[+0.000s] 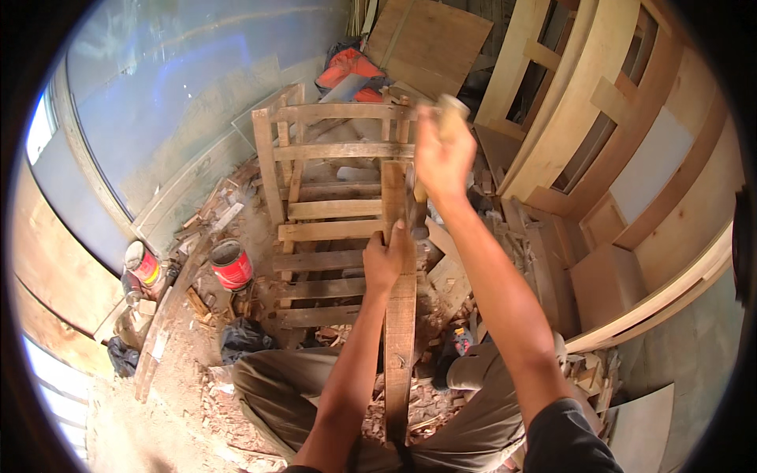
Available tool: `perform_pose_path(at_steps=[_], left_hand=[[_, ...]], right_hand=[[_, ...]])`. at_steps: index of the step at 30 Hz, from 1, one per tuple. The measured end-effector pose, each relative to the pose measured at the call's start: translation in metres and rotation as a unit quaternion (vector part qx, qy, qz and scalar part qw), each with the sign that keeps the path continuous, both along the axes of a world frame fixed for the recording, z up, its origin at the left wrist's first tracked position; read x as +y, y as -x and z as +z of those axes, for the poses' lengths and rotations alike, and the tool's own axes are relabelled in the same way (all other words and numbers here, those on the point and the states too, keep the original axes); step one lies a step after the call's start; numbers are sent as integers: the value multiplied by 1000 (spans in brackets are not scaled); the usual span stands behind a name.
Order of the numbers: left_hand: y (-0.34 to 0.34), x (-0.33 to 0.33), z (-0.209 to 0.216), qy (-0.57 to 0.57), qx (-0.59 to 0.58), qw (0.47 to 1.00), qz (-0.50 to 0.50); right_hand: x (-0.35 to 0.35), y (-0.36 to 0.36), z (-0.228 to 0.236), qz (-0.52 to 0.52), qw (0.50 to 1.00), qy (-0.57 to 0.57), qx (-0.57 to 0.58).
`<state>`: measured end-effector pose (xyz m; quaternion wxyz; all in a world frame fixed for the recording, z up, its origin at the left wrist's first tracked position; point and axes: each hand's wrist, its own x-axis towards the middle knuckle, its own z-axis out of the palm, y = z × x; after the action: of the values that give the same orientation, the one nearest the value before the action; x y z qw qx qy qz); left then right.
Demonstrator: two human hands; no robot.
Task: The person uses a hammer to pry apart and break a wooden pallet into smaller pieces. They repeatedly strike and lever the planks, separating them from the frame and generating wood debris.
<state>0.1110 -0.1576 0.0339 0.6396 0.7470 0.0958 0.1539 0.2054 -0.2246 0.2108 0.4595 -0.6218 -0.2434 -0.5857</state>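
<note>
A slatted wooden frame (335,231), like a chair or small bed frame, lies in front of me. Its long side rail (400,315) runs toward me between my legs. My left hand (385,258) is closed around this rail, thumb along its upper face. My right hand (445,154) is raised just right of the rail, wrapped around the wooden handle of a hammer (420,193). The handle's pale end sticks up above the fist, blurred. The hammer's dark head is low, beside my left thumb. Whether my left fingers also pinch a nail is hidden.
Two red paint cans (231,268) stand at the left near a loose plank (162,343). Wood chips and offcuts litter the floor. Large wooden door-like frames (583,102) lean along the right. A plywood sheet (430,43) and orange cloth (347,67) lie at the back.
</note>
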Motion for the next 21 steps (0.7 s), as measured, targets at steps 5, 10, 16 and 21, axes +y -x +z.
perform_pose_path(at_steps=[5,10,16,21], left_hand=[[-8,30,-9,-5,-41,998,49],[-3,28,-1,27,-1,999,19],[-1,24,3,14,-26,999,21],[5,26,8,-5,-10,999,34]], right_hand=[[-65,105,-29,273,919,-202,202],[-102,159,-16,398,883,-192,159],[-113,201,15,384,878,-182,221],[-94,158,66,294,895,-127,311]])
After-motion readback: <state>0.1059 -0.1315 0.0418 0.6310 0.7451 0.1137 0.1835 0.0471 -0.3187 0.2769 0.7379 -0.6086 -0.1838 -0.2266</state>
